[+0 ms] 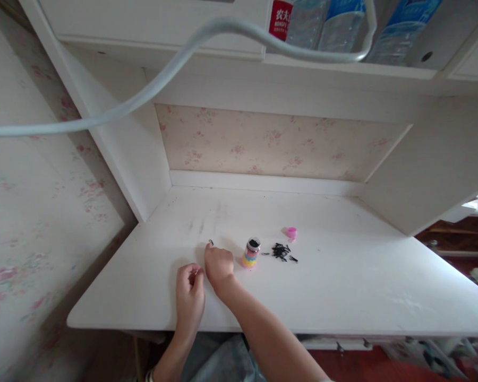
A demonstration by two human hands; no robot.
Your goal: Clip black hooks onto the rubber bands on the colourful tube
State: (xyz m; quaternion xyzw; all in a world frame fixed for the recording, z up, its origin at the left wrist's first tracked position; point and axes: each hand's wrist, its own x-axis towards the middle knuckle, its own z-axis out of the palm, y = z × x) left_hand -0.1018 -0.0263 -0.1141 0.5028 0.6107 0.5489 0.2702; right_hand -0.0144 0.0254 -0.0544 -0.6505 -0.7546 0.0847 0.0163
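Note:
My left hand (190,292) is low over the desk's front left part, its fingers curled and thumb pressed in; whatever it may hold is too small to make out. Beside it, my right hand (219,267) is closed, back upward. A small black loop, probably a hair tie (211,242), shows at its fingertips. Just right of that hand stands an open clear jar (250,253) with pink, yellow and blue bands inside and black ones on top. Further right lies a pile of black hair ties (280,251), with a pink lid (291,233) behind it.
Everything rests on a white desk (342,276) with side panels and a flowered back wall. Overhead, a shelf (350,64) holds several water bottles (340,29). A pale cable (159,79) hangs across the upper view.

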